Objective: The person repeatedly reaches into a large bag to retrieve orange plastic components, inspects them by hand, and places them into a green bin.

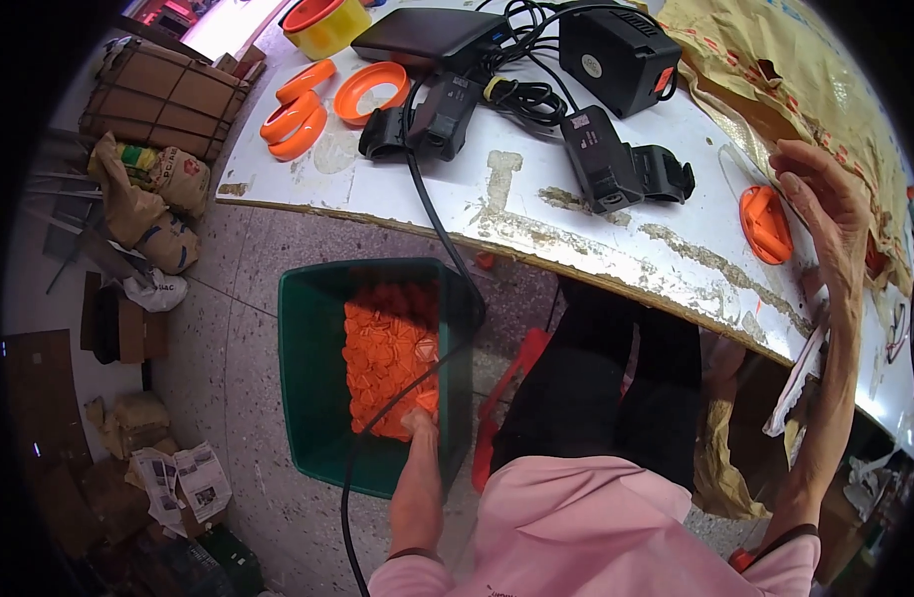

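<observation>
The white, worn surface [536,214] runs across the upper half of the frame, its chipped edge curving down to the right. Over its upper right corner lies a large crumpled tan paper sack [795,90] with red print, likely the wrapping the parts came in. Below the surface, at lower centre on the floor, stands a green bin [312,398] filled with small orange plastic pieces [387,343], set within arm's reach of the seated person.

At the left edge of the frame a strapped cardboard bundle [158,95] and stuffed printed sacks [153,199] are heaped against the wall, with loose newspaper [183,483] at lower left.

On the surface, a black box unit [616,55] and two black clamp-like devices [626,169] trail cables, one cable [442,234] dropping across the bin. Orange rings [307,109] cluster at upper left.

The left hand [420,423] reaches down into the bin among the orange pieces; its grip is hidden, so whether it holds anything cannot be told. The right hand [825,209], at the right of the frame, has its fingers spread loosely open, holding nothing, just beside an orange cap [765,224] lying on the surface.
</observation>
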Demonstrator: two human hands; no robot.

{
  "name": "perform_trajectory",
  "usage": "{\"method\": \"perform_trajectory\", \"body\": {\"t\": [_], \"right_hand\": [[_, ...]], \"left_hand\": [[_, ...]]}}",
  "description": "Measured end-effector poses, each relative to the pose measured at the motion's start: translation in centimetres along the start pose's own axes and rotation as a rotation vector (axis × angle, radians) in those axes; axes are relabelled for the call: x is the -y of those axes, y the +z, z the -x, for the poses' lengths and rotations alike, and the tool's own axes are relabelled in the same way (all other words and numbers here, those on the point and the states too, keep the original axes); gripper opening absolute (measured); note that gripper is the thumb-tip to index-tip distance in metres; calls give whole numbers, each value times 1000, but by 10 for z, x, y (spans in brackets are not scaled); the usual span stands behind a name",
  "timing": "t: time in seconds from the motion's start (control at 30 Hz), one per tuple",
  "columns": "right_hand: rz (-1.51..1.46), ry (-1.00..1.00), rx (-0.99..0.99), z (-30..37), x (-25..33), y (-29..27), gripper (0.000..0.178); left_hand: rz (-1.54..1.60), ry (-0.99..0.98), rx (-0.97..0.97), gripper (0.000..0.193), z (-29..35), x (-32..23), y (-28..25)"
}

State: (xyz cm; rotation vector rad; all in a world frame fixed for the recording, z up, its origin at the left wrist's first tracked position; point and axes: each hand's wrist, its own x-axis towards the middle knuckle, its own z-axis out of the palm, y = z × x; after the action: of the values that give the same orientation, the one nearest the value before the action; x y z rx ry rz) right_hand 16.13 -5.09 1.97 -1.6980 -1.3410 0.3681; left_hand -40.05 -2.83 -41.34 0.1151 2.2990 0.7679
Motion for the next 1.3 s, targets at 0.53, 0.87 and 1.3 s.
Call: {"method": "perform_trajectory", "body": {"t": [0.53, 0.87, 1.3], "right_hand": [[-106, 138, 99, 7, 18, -19, 45], [173, -173, 262, 13, 5, -10, 65], [109, -254, 258, 16, 18, -8, 65]], "left_hand": [[140, 772, 701, 31, 162, -70, -10], [143, 1298, 1274, 26, 381, -141, -40], [162, 1483, 1378, 36, 478, -184, -30]]}}
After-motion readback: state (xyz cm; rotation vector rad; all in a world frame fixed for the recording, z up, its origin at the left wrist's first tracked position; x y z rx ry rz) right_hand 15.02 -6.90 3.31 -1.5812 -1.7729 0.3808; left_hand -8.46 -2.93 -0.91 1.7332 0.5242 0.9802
